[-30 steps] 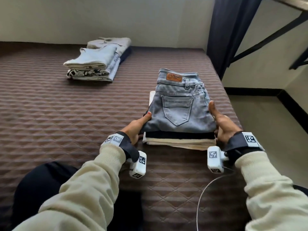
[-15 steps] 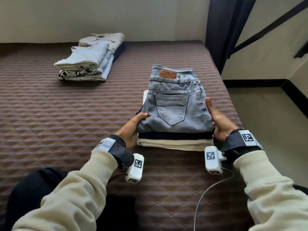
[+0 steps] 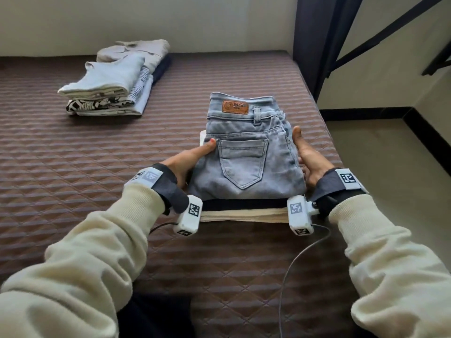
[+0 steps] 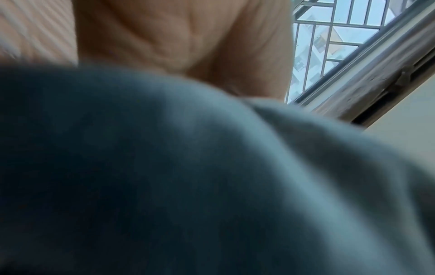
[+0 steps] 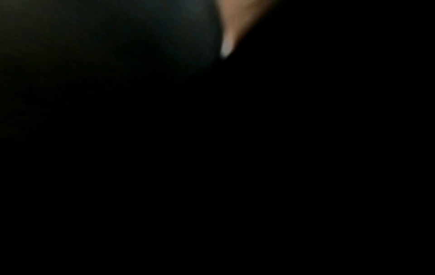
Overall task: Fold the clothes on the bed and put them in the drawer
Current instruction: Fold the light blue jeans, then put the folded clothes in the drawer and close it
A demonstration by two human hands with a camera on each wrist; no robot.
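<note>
**Bed surface and items on it**

The bed (image 3: pixel 73 191) carries a brown quilted cover with a diamond pattern. A stack of folded clothes (image 3: pixel 114 81) lies on its far left area. A second stack, topped by folded grey jeans (image 3: pixel 246 154), sits near the right edge, well apart from the first.

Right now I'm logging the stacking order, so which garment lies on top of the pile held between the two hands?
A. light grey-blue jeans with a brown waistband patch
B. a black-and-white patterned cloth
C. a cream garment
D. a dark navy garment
A: the jeans lie on top, back pocket and brown patch up, with a dark layer and a cream layer beneath.
</note>
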